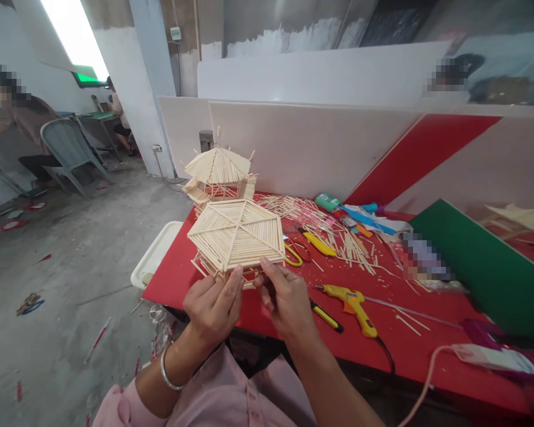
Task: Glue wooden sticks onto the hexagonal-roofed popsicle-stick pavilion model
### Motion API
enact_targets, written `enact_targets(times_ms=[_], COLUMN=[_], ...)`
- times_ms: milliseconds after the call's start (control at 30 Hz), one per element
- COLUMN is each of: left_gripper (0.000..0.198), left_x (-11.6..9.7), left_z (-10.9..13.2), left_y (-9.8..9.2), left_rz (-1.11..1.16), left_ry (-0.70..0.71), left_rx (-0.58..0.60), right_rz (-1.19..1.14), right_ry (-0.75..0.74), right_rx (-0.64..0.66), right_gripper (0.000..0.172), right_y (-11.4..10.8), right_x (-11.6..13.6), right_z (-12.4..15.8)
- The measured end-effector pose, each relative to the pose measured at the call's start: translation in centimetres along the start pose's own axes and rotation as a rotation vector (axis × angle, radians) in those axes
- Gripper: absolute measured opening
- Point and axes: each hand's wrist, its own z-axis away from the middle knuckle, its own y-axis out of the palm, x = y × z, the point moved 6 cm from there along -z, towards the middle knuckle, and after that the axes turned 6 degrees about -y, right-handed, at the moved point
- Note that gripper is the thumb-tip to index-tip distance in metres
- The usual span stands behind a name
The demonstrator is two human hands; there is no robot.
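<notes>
Between my hands is a hexagonal wooden stick model (253, 234), its flat top made of sticks in wedge sections with an open stick frame below. My left hand (216, 302) grips its near edge, fingers curled and thumb against the rim. My right hand (287, 296) pinches the near right edge, thumb on top and fingers underneath. Part of the frame's underside is hidden by my fingers. Behind it stands a stick pavilion (218, 169) with a pointed six-sided roof and a short spire.
On the red table (258, 314) lie a yellow glue gun (351, 305), a utility knife (327, 315), yellow-handled scissors (293, 254) and scattered sticks (356, 252). A green board (485, 273) leans at the right. A white tray (153, 255) juts out at left. People sit farther left.
</notes>
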Motion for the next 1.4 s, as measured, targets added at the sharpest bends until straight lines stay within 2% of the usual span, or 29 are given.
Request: enact_targets(times_ms=[300,400,433,500,567,633,667,733,833,900,1133,1400], left_gripper=[0.052,0.04,0.031,0.009,0.029,0.048,0.053,0.053,0.05,0.051,0.057,0.055], left_x=[0.3,0.5,0.7,1.8,2.6,2.6,2.4,1.9,0.8,0.1,-0.9,-0.8], left_z=[0.0,0.0,0.0,0.4,1.6,2.7,3.0,3.1,2.8,2.5,1.5,2.0], left_y=[0.2,-0.2,-0.2,0.6,2.2,3.6,4.0,4.5,4.8,4.9,4.7,4.7], left_rz=[0.074,0.225,0.315,0.531,0.767,0.974,1.049,1.13,1.227,1.297,1.357,1.321], left_ry=[-0.046,-0.121,-0.205,-0.507,-0.913,-1.248,-1.355,-1.475,-1.557,-1.606,-1.719,-1.676], left_rx=[0.012,-0.02,-0.02,0.041,0.133,0.16,0.144,0.142,0.226,0.23,-0.01,-0.069], right_rz=[0.004,-0.001,-0.006,-0.016,-0.02,-0.018,-0.016,-0.008,-0.002,0.0,0.002,-0.002], right_ry=[-0.019,-0.023,-0.023,-0.022,-0.019,-0.023,-0.028,-0.034,-0.027,-0.02,-0.004,0.015], right_rx=[-0.008,-0.01,-0.01,-0.01,-0.014,-0.023,-0.028,-0.028,-0.017,-0.015,-0.002,0.049], right_gripper=[0.041,0.041,0.041,0.042,0.042,0.042,0.042,0.042,0.041,0.041,0.041,0.043], right_y=[0.0,0.0,0.0,0.0,-0.1,-0.2,-0.2,-0.3,-0.3,-0.3,-0.4,-0.3], right_x=[-0.1,-0.1,-0.1,-0.1,-0.2,-0.2,-0.1,-0.1,-0.1,-0.2,-0.3,-0.3], right_z=[-0.1,0.0,0.0,0.0,0.1,0.1,0.0,0.0,-0.2,-0.2,-0.1,0.0])
